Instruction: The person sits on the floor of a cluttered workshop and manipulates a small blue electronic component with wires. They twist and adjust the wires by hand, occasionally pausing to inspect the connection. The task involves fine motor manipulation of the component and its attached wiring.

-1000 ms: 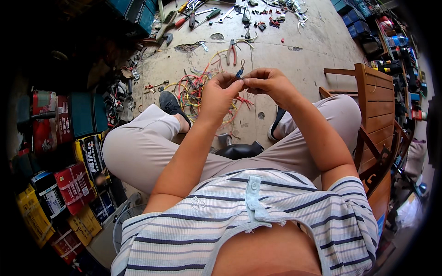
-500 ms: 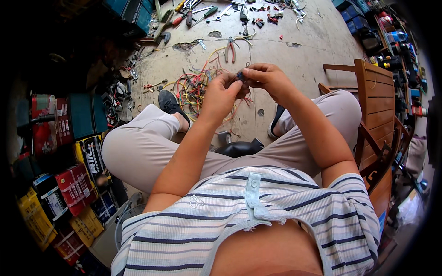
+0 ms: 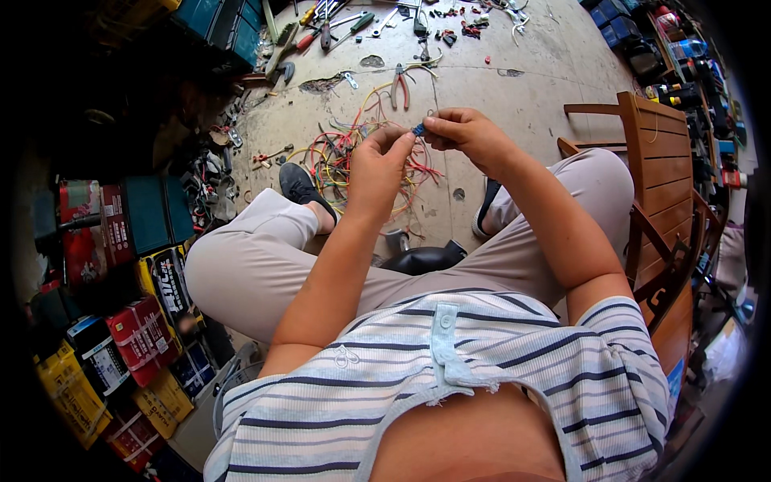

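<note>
A small blue piece (image 3: 418, 129), perhaps a connector, is held between my two hands above the floor; its kind is too small to make out. My left hand (image 3: 381, 157) is closed, with thumb and forefinger pinching at the left end of the piece. My right hand (image 3: 464, 136) grips its right end between thumb and bent fingers. A thin wire-like loop (image 3: 432, 112) rises by the right fingertips. Below and to the left of the hands lies a tangle of coloured wires (image 3: 325, 161). Red-handled pliers (image 3: 400, 87) rest just beyond them.
Screwdrivers (image 3: 351, 32) and other hand tools lie at the far edge, beside small loose parts (image 3: 474, 28). Stacked boxes (image 3: 140, 337) line the left side. To the right stands a wooden slatted chair (image 3: 658, 169), with crowded shelves (image 3: 683, 64) behind it.
The blue piece shows more plainly between the fingertips. My left hand has turned slightly and its fingers have drawn back a little; the right keeps nearly the same grip.
</note>
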The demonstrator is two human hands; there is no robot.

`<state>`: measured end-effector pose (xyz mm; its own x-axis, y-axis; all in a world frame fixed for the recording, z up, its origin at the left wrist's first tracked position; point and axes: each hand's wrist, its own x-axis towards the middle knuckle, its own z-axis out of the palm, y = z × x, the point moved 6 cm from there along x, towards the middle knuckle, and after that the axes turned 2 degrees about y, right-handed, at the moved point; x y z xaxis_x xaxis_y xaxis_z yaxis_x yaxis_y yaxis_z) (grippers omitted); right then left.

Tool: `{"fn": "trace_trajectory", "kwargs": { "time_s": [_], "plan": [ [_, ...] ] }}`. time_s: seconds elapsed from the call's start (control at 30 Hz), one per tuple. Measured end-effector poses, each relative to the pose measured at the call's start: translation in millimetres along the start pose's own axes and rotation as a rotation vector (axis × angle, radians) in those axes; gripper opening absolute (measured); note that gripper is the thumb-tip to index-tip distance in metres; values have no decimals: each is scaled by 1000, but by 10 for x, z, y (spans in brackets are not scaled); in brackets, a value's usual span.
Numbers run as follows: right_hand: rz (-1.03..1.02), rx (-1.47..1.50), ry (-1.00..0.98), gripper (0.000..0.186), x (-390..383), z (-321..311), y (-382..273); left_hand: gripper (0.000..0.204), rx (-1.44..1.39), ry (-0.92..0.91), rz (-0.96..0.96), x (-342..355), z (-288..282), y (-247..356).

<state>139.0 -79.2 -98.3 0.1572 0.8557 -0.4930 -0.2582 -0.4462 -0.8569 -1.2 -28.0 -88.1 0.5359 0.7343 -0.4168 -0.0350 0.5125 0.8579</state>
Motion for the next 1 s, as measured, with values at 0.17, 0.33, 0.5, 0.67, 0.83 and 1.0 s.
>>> {"fn": "trace_trajectory", "kwargs": {
  "time_s": [0.17, 0.33, 0.5, 0.67, 0.83, 1.0],
  "plan": [
    [-81, -80, -12, 26, 6, 27, -43, 9, -10, 47, -6, -15, -16, 20],
    [-121, -85, -41, 30, 24, 7, -49, 9, -48, 33, -49, -28, -5, 10],
    [-47, -66, 17, 31, 31, -55, -19, 7, -169, 16, -136, -22, 13, -74],
    [28, 164, 34, 28, 68, -86, 43, 8, -289, -15, -146, 8, -14, -101],
    [61, 141, 16, 28, 4, -47, -32, 10, -226, -13, -139, 7, -30, -80],
    [26, 70, 19, 22, 11, -48, -42, 8, -112, 18, -150, -21, 1, -65]
  ]
}}
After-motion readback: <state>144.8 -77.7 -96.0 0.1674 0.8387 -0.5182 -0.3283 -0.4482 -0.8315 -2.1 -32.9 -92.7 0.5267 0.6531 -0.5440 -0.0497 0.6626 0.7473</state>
